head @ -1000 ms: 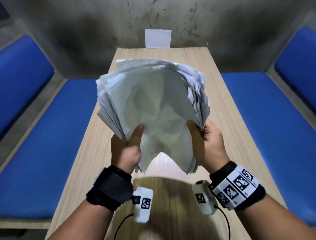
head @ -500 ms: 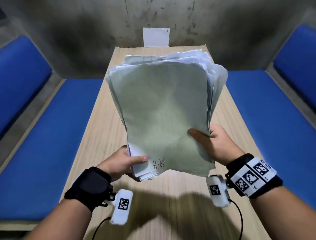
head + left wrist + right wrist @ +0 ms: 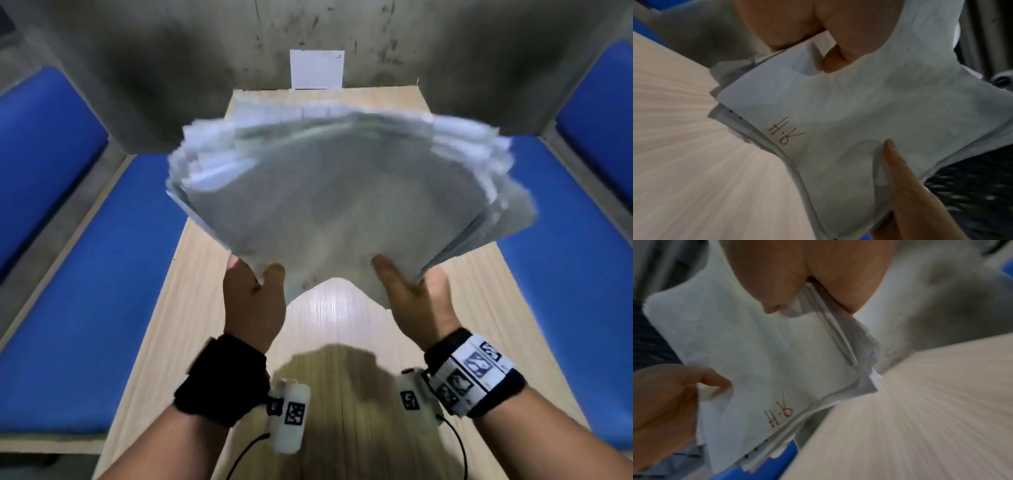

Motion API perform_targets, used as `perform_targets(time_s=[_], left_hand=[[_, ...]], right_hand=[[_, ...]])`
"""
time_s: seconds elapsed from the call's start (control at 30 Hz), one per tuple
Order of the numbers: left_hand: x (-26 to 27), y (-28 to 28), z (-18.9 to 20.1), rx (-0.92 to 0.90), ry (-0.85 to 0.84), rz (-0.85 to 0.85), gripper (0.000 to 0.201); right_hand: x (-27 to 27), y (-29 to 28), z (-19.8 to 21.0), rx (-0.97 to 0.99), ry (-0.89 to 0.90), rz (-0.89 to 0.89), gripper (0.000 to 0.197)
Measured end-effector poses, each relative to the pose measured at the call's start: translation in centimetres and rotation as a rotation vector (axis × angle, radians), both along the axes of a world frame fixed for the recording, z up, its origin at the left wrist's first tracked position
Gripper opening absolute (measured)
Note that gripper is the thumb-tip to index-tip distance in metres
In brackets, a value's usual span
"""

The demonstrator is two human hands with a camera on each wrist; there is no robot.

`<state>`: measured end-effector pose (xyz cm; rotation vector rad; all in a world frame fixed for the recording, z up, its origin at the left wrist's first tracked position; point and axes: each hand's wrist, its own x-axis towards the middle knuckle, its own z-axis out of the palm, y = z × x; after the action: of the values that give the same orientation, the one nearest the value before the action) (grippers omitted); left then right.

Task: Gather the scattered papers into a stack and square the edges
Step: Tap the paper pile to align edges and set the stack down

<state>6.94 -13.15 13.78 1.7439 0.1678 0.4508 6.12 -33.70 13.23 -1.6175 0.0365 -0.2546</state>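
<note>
The stack of white papers hangs in the air above the wooden table, bowed and fanned out at its far edge, blurred by motion. My left hand grips its near left corner, thumb on top. My right hand grips the near right corner the same way. In the left wrist view the top sheet carries red handwriting, pinched by my left hand, with the right thumb pressing lower down. The right wrist view shows the stack in my right hand; my left hand holds the other corner.
Blue padded benches run along both sides of the narrow table. A grey concrete wall closes the far end, with a white sheet fixed on it. The sheet edges in the stack lie uneven.
The stack went from lying fairly flat to bowed and fanned wide. My left hand shifted from the lower corner up to the near edge, level with the right hand.
</note>
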Motion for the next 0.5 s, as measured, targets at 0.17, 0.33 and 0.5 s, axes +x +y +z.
perform_targets(time_s=[0.17, 0.33, 0.5], left_hand=[[-0.6, -0.7, -7.1, -0.119, 0.337, 0.171, 0.026], [1.3, -1.8, -5.9, -0.099, 0.262, 0.216, 0.011], [3.5, -0.3, -1.5, -0.065, -0.002, 0.146, 0.015]], right_hand=[[0.4, 0.2, -7.2, -0.17, 0.262, -0.159, 0.011], [1.6, 1.4, -5.0, -0.225, 0.23, -0.264, 0.018], [2.5, 0.8, 0.2, -0.118, 0.007, -0.322, 0.02]])
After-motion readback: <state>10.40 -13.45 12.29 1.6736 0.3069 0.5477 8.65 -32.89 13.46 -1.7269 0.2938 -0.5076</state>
